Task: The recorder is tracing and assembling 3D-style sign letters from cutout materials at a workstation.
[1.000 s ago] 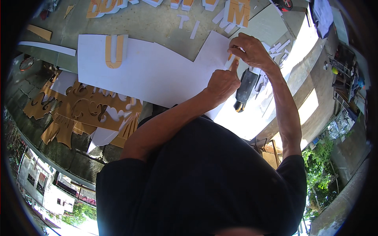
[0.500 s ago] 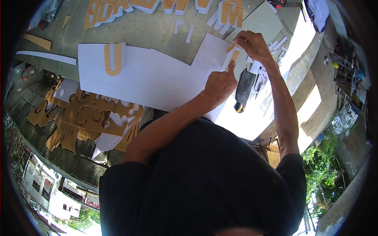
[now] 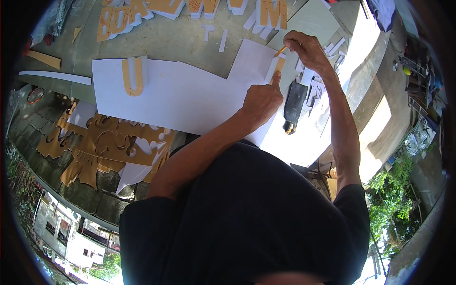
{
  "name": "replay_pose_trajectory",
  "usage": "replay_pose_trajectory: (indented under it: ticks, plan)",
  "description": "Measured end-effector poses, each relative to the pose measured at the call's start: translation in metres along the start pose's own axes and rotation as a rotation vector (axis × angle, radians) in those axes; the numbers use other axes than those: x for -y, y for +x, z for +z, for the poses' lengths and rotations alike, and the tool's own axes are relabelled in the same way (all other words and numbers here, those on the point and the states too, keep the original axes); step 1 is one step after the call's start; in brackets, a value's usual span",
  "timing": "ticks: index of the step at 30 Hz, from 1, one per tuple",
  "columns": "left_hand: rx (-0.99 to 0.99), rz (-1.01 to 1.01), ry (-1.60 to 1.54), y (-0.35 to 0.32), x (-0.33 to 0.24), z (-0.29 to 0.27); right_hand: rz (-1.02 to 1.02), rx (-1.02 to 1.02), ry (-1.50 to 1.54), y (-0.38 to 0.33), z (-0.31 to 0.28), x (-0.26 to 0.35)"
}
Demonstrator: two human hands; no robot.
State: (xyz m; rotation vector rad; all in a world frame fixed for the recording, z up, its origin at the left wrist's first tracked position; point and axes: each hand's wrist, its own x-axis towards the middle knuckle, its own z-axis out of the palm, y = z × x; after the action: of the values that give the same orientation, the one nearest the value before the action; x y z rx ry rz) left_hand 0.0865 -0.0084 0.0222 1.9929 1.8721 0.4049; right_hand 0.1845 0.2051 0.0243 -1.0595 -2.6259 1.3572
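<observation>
You're tracing right now: your left hand (image 3: 260, 100) is pressing down, index finger stretched out, pinning a small orange-and-white strip template (image 3: 278, 66) against the big white sheet (image 3: 190, 95). Your right hand (image 3: 306, 47) is pinching a pencil (image 3: 281, 50), its tip meeting the top end of that strip, at about one o'clock from your left hand. Both hands are closed on their work; neither is loose.

I judge you're partway round the outline, with the pencil working the strip's upper end. The next stroke is asking for steady pressure from that left finger so the template isn't sliding, and a pencil kept tight against the edge as it runs down the side.

The sheet is spreading out toward nine o'clock, with an orange horseshoe-shaped cut-out (image 3: 133, 76) lying on it near its far left end. A dark power tool (image 3: 294, 102) is lying just beside your left hand at three o'clock. More orange cut-out shapes (image 3: 190, 7) are lining up at twelve o'clock, and an ornate orange fretwork panel (image 3: 114, 142) is lying at eight o'clock.

Containers: none that I'm making out; everything is lying loose on the floor (image 3: 180, 42).
</observation>
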Motion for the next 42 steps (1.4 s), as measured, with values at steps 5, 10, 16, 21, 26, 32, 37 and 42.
replay_pose_trajectory:
  ticks: [5,10,16,21,26,32,37,42]
  plan:
    - [-0.031,0.009,0.009,0.001,0.001,0.001,-0.308,0.045,-0.238,0.001,0.021,0.031]
    - [-0.044,0.007,-0.005,0.002,0.001,0.003,-0.361,0.237,-0.296,-0.002,0.041,0.035]
    - [-0.020,0.015,0.008,0.001,0.003,0.001,-0.443,0.001,-0.424,0.015,0.016,0.024]
    - [0.052,0.017,0.020,0.000,0.004,0.000,-0.170,-0.173,-0.250,0.006,-0.014,0.013]
    - [0.138,0.037,0.034,0.002,0.006,-0.005,0.147,-0.328,0.128,-0.030,0.005,0.002]
    - [0.177,0.035,0.031,-0.001,0.008,-0.002,0.285,-0.352,0.229,-0.058,0.025,-0.003]
    - [0.165,0.042,0.072,-0.002,0.009,0.002,0.183,-0.409,0.216,-0.056,0.030,-0.012]
    - [0.142,0.061,0.070,-0.001,0.011,0.003,0.088,-0.379,0.195,-0.052,0.031,-0.020]
